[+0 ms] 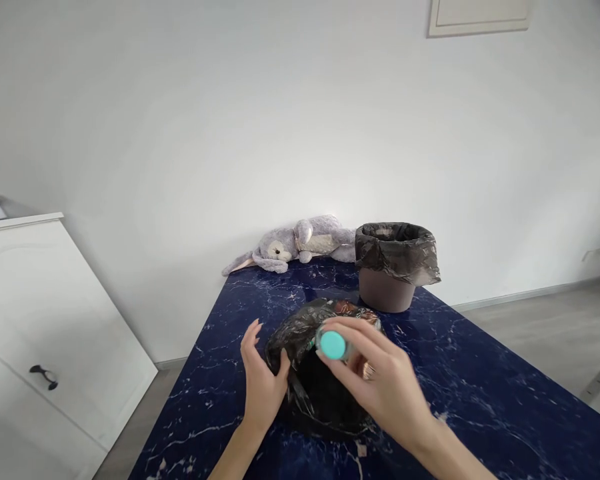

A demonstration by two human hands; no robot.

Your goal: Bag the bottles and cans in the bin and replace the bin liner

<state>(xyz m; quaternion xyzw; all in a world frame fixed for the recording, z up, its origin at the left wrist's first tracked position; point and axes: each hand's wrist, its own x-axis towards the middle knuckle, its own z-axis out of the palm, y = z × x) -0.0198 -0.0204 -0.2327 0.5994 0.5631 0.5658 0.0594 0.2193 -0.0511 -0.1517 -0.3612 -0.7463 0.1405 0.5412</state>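
Note:
A black garbage bag lies on the table in front of me with its mouth open. My left hand grips the bag's left rim, thumb on the inner side and fingers outside. Over the opening, my right hand is closed around a clear bottle with a turquoise cap. The cap faces me, and most of the bottle's body is hidden behind the cap and fingers. Something reddish-brown shows at the bag's far edge; I cannot make out what it is.
A brown bin with a dark liner folded over its rim stands at the back right of the blue marbled table. A grey plush bunny lies along the wall. To the left is a white cabinet.

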